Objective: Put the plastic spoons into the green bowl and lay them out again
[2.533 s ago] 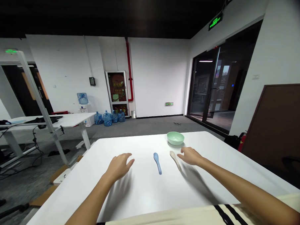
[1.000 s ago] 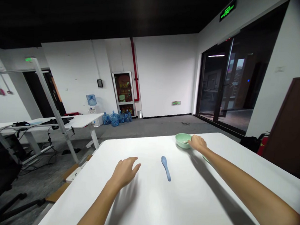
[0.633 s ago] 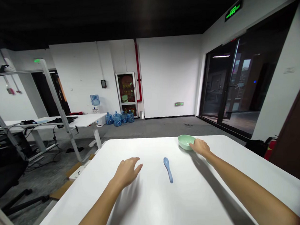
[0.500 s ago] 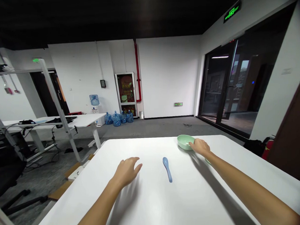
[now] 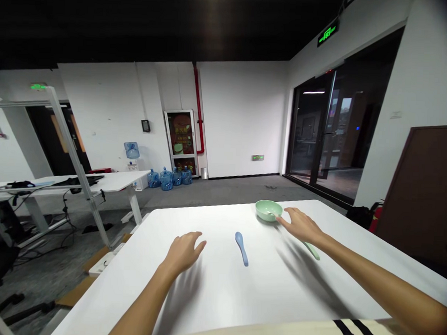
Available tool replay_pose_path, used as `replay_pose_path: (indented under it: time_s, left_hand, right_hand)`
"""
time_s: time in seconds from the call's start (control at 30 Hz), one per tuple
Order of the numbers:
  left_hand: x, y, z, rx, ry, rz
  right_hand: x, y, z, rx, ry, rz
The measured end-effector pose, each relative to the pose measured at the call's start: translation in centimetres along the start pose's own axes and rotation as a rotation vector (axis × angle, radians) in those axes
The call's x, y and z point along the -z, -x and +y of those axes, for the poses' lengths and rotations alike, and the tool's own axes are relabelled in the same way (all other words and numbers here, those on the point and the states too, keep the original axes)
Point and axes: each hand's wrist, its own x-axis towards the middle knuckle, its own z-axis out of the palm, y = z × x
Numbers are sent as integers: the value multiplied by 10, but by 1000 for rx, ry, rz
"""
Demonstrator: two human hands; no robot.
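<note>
A light green bowl [image 5: 269,211] stands upright toward the far edge of the white table. My right hand [image 5: 300,224] is just right of it, thumb and fingers apart, holding nothing; whether the thumb tip still touches the rim I cannot tell. From beneath this hand a green handle [image 5: 311,251] sticks out, its other end hidden. A blue spoon [image 5: 241,248] lies in the middle of the table, its bowl end pointing away from me. Left of the spoon my left hand [image 5: 184,252] hovers open over the tabletop, with nothing in it.
The white table [image 5: 218,295] fills the foreground. To the left are a second desk [image 5: 128,180] with cables and black items, a metal post [image 5: 71,146] and cardboard [image 5: 75,290] on the floor. Blue water bottles [image 5: 166,179] stand by the far wall.
My right hand has let go of the bowl rim and opened, drawing slightly back. More of the green handle shows. The whole view has shifted a little; my left hand stays open.
</note>
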Motion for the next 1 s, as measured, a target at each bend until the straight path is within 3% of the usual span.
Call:
replay_pose_path:
  time_s: [0.17,0.4,1.0]
  left_hand:
    - [2,2,1,1,-9,3]
    - [0,0,1,5,-16,7]
    - [-3,-1,-1,-7,-10,7]
  right_hand:
    - [-4,24,1,47,14,-33]
    - [-26,39,7,48,33,-85]
    - [-29,43,10,59,45,-122]
